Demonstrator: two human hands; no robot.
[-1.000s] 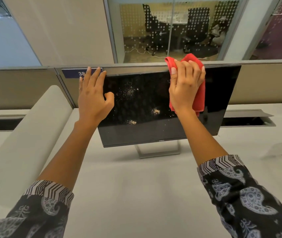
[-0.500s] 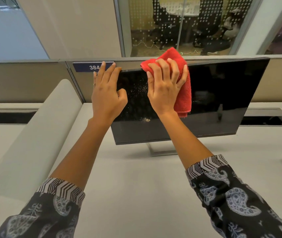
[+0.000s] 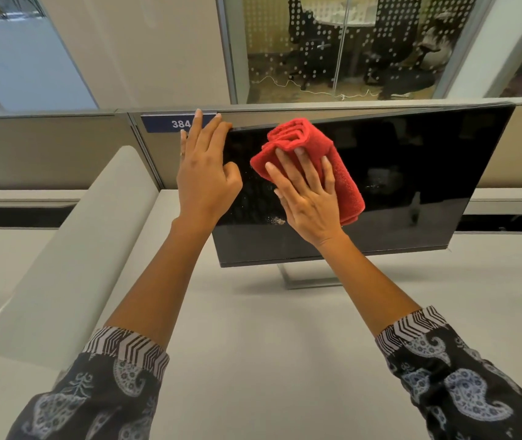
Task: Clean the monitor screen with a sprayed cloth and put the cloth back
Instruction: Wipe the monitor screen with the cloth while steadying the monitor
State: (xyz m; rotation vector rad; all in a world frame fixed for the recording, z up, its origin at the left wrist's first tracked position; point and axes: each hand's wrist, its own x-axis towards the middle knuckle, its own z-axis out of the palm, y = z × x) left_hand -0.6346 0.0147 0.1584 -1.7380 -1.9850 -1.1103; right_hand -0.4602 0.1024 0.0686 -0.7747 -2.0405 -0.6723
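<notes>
A black monitor (image 3: 412, 173) stands on a white desk, its screen dark and off. My right hand (image 3: 308, 198) presses a folded red cloth (image 3: 342, 176) flat against the upper left part of the screen, fingers spread over it. My left hand (image 3: 204, 176) grips the monitor's top left corner, with the fingers over the edge and the thumb on the front. A small patch of pale specks (image 3: 275, 220) shows on the screen just left of my right wrist. No spray bottle is in view.
The white desk (image 3: 253, 328) stretches toward me under both arms. A white curved divider panel (image 3: 72, 249) rises at the left. Behind the monitor runs a beige partition with a blue tag (image 3: 170, 123) reading 384. Cable slots (image 3: 504, 217) open in the desk at right.
My right hand has slid the cloth leftward and slightly down across the screen, and several speck patches are gone. My left hand stays on the corner. The camera has shifted left.
</notes>
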